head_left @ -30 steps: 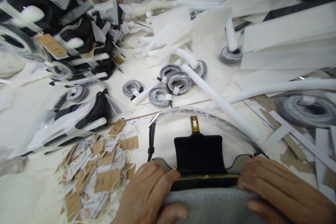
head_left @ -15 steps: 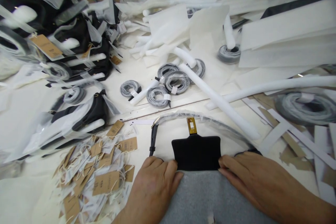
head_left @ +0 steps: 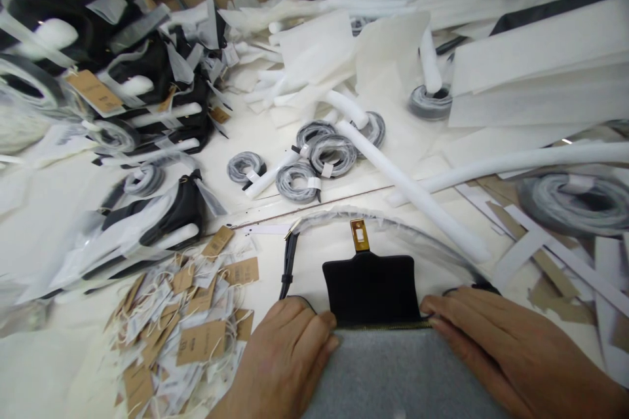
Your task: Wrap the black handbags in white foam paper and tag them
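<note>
Apart, left hand [head_left: 281,352] and right hand [head_left: 501,344] in pinches on a flapped, zip-edged bag [head_left: 372,291], contents hidden.

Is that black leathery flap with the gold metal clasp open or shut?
Open: the flap extends beyond the gold-toothed zip, away from the grey fabric panel.

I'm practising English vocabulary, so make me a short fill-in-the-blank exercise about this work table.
1. The left hand and right hand hold the zipped black-and-grey bag on either side of its black ____.
2. The rectangular metal clasp is coloured ____.
3. The heaped brown cardboard tags with white strings lie to the ____ of the left hand.
Missing words: flap; gold; left.
</note>
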The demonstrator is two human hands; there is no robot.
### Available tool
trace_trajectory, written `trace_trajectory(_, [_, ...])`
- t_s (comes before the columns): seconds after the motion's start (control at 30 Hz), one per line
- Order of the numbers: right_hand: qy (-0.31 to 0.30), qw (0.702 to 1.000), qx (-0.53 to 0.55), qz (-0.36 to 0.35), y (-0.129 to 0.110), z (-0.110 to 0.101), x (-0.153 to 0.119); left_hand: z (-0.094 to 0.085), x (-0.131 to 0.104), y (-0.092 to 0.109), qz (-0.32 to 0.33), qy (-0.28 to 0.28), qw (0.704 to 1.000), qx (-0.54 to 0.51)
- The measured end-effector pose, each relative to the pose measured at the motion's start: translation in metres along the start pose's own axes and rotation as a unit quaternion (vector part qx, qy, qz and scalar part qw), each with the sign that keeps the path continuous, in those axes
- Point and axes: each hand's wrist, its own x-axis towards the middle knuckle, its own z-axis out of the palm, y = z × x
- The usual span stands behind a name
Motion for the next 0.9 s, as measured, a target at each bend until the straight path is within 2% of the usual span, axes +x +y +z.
trace_trajectory(0.07, [-0.007,1.0,-0.005,0.012,0.002,0.002,-0.003,-0.004,0.001,-0.001,-0.024,-0.015,0.998,-0.054])
trace_trajectory(0.13, [-0.029,0.999,-0.026,0.015,0.004,0.007,-0.004,-0.001,0.003,-0.002,-0.046,-0.02,0.997,-0.051])
trace_trajectory(0.27, [-0.08,0.992,-0.097,0.012,0.007,0.022,-0.003,0.015,0.005,0.002,-0.04,-0.032,0.992,0.119])
trace_trajectory(0.37, [-0.102,0.987,-0.127,0.006,0.005,0.026,-0.001,0.019,0.007,0.008,-0.034,-0.053,0.983,0.172])
trace_trajectory(0.47, [-0.076,0.991,-0.113,-0.009,0.001,0.024,-0.001,0.017,0.009,0.014,-0.024,-0.052,0.985,0.16])
trace_trajectory(0.63, [0.02,0.996,-0.066,-0.063,-0.001,0.015,-0.007,0.019,0.007,0.017,0.073,0.047,0.983,0.162])
trace_trajectory(0.73, [0.02,0.994,-0.072,-0.075,-0.003,0.007,-0.013,0.016,-0.001,0.017,0.095,0.066,0.981,0.156])
trace_trajectory(0.9, [-0.033,0.995,-0.079,-0.052,-0.024,-0.007,-0.028,0.005,-0.022,0.031,0.061,-0.011,0.986,0.156])
